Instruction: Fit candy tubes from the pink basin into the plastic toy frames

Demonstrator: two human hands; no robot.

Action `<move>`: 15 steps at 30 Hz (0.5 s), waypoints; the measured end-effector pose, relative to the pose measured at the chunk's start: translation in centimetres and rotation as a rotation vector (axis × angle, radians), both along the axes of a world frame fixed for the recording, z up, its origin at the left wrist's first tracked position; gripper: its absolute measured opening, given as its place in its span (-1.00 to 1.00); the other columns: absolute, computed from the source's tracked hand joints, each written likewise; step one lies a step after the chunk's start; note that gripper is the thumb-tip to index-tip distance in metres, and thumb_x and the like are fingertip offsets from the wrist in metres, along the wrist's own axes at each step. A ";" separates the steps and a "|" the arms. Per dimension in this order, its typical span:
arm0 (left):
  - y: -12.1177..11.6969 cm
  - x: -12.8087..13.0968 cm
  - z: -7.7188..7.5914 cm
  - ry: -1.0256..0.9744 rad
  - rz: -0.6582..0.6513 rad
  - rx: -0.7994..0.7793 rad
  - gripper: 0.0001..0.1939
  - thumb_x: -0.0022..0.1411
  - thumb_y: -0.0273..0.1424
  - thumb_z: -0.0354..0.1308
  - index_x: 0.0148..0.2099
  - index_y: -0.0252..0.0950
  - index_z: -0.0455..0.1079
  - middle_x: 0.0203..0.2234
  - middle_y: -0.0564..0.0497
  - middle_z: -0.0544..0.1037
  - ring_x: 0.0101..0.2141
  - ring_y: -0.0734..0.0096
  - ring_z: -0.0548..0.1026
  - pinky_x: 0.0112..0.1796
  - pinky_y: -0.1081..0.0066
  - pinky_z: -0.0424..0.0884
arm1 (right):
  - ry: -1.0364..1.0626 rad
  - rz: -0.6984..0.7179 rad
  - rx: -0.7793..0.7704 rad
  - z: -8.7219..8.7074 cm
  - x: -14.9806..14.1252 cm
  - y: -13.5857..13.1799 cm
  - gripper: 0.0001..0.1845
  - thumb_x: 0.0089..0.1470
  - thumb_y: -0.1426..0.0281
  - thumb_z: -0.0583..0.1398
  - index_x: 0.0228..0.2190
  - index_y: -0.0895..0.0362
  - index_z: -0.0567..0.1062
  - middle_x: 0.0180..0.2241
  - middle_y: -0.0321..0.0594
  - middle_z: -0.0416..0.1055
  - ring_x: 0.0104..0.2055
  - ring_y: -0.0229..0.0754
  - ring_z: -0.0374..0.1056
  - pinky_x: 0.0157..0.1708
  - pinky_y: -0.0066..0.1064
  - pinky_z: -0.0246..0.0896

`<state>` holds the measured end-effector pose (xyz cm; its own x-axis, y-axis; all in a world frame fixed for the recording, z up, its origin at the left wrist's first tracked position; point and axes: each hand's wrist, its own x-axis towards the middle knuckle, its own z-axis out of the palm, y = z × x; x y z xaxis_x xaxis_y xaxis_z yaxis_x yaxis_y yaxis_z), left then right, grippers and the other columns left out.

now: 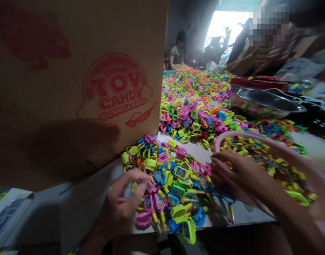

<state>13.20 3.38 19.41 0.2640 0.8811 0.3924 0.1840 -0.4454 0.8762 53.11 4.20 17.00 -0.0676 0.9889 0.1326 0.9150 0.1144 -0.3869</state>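
Note:
My left hand (126,198) is over the near heap of toy watches, thumb and forefinger pinched at a pink toy watch (152,187). Around it lie blue, pink and yellow-green toy watches (181,172), several with slim candy-filled tubes (156,222) attached. My right hand (233,168) is beside the left rim of a pink basin (308,159), fingers bent downward and blurred; what they hold, if anything, is unclear. Small yellow-capped candy tubes (247,148) fill the basin, with a yellow-green watch strap (297,197) among them.
A large cardboard box (120,141) printed "Toy Candy Sunglasses" stands close on the left. A wide pile of coloured toy watches (194,95) covers the table behind. A metal bowl (265,101) stands back right. People (179,51) are at the far side.

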 end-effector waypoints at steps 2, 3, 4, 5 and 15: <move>3.5 1.0 1.5 0.081 -0.018 -0.002 -0.87 0.53 -0.36 0.24 -0.09 -0.20 0.62 -0.31 0.04 0.66 -0.26 0.37 0.63 -0.19 0.48 0.50 | -0.075 -0.083 -0.045 -1.5 5.1 -1.4 -0.58 0.43 0.18 0.06 -0.06 0.06 0.67 -0.02 0.04 0.68 -0.04 0.20 0.64 -0.02 -0.05 0.52; 5.4 1.6 2.0 0.148 -0.052 -0.001 -0.86 0.53 -0.32 0.24 -0.08 -0.21 0.62 -0.31 0.04 0.67 -0.27 0.36 0.63 -0.21 0.46 0.49 | -0.115 -0.119 -0.072 -2.3 7.3 -2.1 -0.58 0.41 0.19 0.05 -0.08 0.06 0.67 0.00 0.06 0.67 -0.02 0.23 0.64 0.03 -0.01 0.51; 7.3 2.3 2.4 0.233 -0.097 0.007 -0.83 0.52 -0.29 0.24 -0.07 -0.22 0.63 -0.30 0.03 0.68 -0.27 0.34 0.62 -0.21 0.44 0.48 | -0.132 -0.140 -0.095 -3.0 9.1 -2.8 -0.58 0.41 0.19 0.05 -0.09 0.06 0.67 0.02 0.07 0.67 0.01 0.24 0.64 0.06 0.00 0.51; 9.2 3.0 2.5 0.338 -0.144 0.023 -0.81 0.52 -0.28 0.22 -0.05 -0.22 0.63 -0.28 0.03 0.69 -0.27 0.33 0.61 -0.21 0.42 0.46 | -0.140 -0.154 -0.117 -3.6 10.5 -3.4 -0.56 0.42 0.16 0.04 -0.08 0.06 0.67 0.04 0.06 0.67 0.03 0.23 0.64 0.10 0.00 0.50; 15.9 1.8 0.3 0.986 -0.455 0.145 -0.70 0.49 -0.41 0.09 0.05 -0.23 0.66 -0.04 -0.10 0.67 -0.04 0.20 0.61 0.04 0.32 0.48 | 0.053 -0.099 -0.381 -8.4 13.6 -5.3 -0.49 0.42 0.12 0.04 0.07 0.08 0.65 0.12 0.08 0.67 0.06 0.22 0.63 0.04 -0.07 0.48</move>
